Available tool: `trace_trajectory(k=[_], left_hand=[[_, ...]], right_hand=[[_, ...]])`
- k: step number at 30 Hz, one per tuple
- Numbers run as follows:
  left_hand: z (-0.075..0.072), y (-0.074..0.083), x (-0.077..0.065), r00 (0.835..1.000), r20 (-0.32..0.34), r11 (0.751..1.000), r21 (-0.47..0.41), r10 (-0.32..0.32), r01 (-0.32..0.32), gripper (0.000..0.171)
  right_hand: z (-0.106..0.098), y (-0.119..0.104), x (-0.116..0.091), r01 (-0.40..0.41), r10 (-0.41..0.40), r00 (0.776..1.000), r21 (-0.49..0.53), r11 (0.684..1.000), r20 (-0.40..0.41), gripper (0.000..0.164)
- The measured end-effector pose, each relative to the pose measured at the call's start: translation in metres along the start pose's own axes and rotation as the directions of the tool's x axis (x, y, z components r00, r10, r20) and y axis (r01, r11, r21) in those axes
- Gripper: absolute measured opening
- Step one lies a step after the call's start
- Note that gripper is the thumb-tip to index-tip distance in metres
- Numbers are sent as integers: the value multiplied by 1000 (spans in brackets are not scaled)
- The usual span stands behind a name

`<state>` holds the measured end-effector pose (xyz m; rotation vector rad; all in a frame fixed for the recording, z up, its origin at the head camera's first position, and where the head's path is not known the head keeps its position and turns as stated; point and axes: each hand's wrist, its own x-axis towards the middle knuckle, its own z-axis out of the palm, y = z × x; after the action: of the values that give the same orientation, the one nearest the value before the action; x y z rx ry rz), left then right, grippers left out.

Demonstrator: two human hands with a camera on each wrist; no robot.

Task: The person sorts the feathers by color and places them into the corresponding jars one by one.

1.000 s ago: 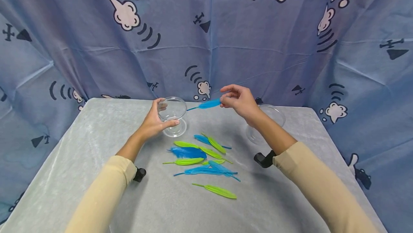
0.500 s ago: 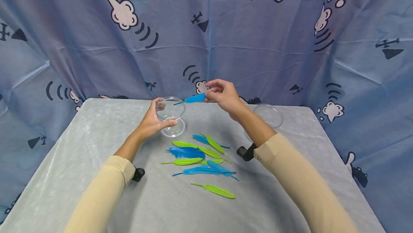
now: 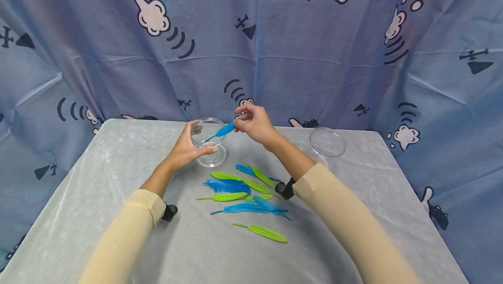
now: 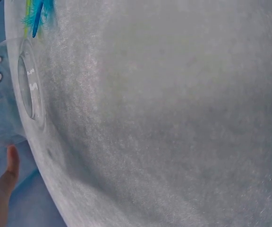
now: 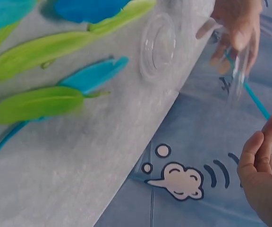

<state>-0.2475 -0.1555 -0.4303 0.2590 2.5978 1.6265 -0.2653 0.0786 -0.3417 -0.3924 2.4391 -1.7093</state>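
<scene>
In the head view my left hand point(image 3: 182, 148) holds a clear footed dessert cup point(image 3: 214, 145) by its bowl, fingers on the far side and thumb in front. My right hand point(image 3: 255, 124) pinches a blue feather point(image 3: 225, 129) by its vane end. Its bare quill slants down to the left over the cup's mouth, its tip within the rim's outline. The right wrist view shows this quill point(image 5: 256, 100) crossing the cup's edge. Several green feathers point(image 3: 267, 233) and blue feathers point(image 3: 228, 185) lie in a loose group on the table below the hands.
A second clear footed cup point(image 3: 328, 142) stands at the back right, partly hidden behind my right forearm. The grey cloth-covered table point(image 3: 157, 249) ends at a patterned blue curtain point(image 3: 220, 26) just behind both cups.
My right hand has moved left with the blue feather, from beside the cup to its mouth. The feather now tilts more steeply. My left hand and the cup have stayed in place.
</scene>
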Motion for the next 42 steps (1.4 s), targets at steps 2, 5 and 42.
trace_trajectory(k=[2, 5, 42], left_hand=[[0, 0, 0, 1000, 4, 1000, -4, 3, -3, 102], [1, -4, 2, 1000, 0, 1000, 2, -2, 2, 102], [1, -2, 0, 1000, -3, 1000, 9, -8, 8, 104]], right_hand=[[5, 1, 0, 3, -3, 1000, -17, 1000, 17, 24], [10, 2, 0, 0, 2, 999, -39, 999, 36, 25], [-48, 69, -40, -146, 162, 980, -135, 980, 118, 36]])
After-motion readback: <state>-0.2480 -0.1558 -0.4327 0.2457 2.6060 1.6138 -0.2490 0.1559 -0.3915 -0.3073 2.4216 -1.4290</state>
